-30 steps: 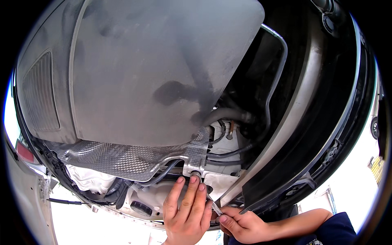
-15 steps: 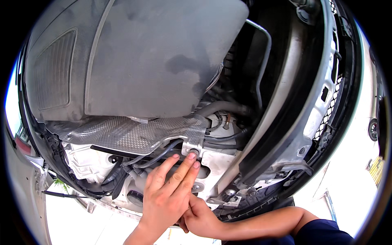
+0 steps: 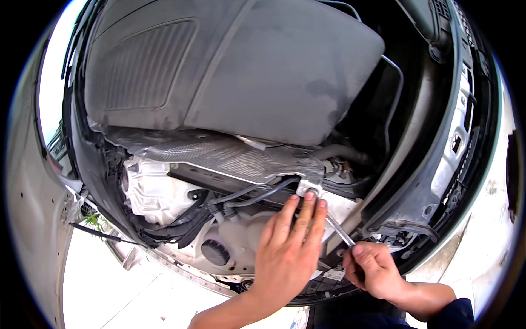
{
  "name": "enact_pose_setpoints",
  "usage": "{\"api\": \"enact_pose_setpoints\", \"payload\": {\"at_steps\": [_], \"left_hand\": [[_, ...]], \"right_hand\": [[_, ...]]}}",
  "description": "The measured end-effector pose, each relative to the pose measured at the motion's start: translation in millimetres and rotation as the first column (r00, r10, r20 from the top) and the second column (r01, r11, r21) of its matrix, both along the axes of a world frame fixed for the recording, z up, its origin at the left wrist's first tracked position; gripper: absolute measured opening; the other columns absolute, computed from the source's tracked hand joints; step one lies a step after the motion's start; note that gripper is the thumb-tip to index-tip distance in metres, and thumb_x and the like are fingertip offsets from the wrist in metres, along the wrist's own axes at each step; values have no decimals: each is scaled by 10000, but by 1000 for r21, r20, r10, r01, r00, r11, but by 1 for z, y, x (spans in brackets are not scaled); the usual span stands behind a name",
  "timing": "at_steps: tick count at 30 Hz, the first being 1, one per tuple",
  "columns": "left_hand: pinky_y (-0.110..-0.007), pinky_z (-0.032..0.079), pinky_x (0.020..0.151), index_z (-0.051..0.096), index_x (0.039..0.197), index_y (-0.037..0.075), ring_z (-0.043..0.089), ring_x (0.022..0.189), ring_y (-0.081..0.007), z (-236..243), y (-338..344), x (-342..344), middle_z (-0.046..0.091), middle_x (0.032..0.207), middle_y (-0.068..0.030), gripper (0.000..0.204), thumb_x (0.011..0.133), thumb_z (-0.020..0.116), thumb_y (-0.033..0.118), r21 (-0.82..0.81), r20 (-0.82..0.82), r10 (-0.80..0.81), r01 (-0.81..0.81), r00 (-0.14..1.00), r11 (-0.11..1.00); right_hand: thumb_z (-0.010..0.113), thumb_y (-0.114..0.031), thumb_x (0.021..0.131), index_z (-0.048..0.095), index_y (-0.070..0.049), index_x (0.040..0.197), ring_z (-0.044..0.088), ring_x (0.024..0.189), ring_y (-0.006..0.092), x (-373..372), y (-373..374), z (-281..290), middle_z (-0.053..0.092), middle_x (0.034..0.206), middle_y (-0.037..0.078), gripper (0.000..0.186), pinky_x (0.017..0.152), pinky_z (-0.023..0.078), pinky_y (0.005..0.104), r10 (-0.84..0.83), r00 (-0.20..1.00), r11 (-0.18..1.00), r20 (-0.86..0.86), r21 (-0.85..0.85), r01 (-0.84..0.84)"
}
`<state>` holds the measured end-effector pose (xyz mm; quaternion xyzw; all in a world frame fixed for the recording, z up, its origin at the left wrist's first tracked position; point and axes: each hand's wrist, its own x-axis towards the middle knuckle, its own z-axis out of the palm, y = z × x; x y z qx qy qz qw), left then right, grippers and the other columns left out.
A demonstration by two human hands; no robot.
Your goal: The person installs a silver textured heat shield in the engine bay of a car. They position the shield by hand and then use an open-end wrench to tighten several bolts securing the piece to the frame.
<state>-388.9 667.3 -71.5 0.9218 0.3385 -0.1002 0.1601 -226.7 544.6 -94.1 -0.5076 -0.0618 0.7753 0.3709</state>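
My left hand (image 3: 290, 252) lies with its fingers stretched out, the fingertips pressed on a bolt (image 3: 311, 192) at the corner of the silver heat shield (image 3: 235, 162). To its right, my right hand (image 3: 378, 268) is closed round the handle of a metal wrench (image 3: 341, 230). The wrench runs up and left toward the left fingertips, which hide its far end. Below the heat shield, left of my left hand, sits a black round cap (image 3: 215, 252) on a pale reservoir.
A large dark grey engine cover (image 3: 274, 71) fills the upper middle. Dark hoses (image 3: 263, 193) cross beneath the heat shield. A white fender (image 3: 38, 219) stands at the left, and the car's front frame (image 3: 444, 164) curves along the right. Pale floor (image 3: 109, 279) shows below.
My right hand has moved out from beneath my left hand to the right, and the wrench now shows. The left fingertips stay on the bolt. The whole view has shifted.
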Motion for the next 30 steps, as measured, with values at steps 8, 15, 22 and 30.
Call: {"api": "enact_pose_setpoints", "payload": {"at_steps": [8, 15, 22, 30], "left_hand": [[-433, 404, 1031, 508, 1400, -16, 460, 1319, -333, -3, -2, -7, 519, 1439, -155, 589, 826, 595, 81, -50, 26, 64, -63, 998, 997], [-425, 396, 1038, 497, 1415, 5, 448, 1323, -341, -14, -1, -18, 485, 1474, -147, 578, 839, 545, 20, -92, 139, 63, -50, 988, 994], [-398, 421, 1002, 547, 1362, 7, 484, 1276, -330, -23, 15, -33, 499, 1457, -138, 520, 847, 550, 73, -64, 246, -31, 48, 969, 997], [-387, 406, 1034, 573, 1315, 3, 495, 1274, -311, -25, 37, -46, 548, 1403, -135, 475, 864, 556, 151, 16, 244, -223, 227, 944, 974]], "right_hand": [[569, -145, 965, 583, 1, 717, 559, 467, 357, 3, 14, 12, 543, 520, 142, 288, 488, 434, 411, 320, 534, 773, 783, 110, -624], [498, -146, 1015, 538, 15, 708, 564, 437, 220, -37, 5, 19, 539, 505, 95, 348, 450, 409, 330, 250, 675, 941, 694, -11, -338], [473, -225, 1049, 522, 8, 718, 502, 448, 108, -84, 4, 18, 526, 516, 36, 408, 436, 382, 275, 185, 765, 981, 617, -74, -178], [393, -252, 1084, 512, -14, 786, 439, 428, 84, -138, 16, 18, 486, 534, 12, 399, 403, 356, 248, -4, 902, 981, 432, -172, 87]]}}
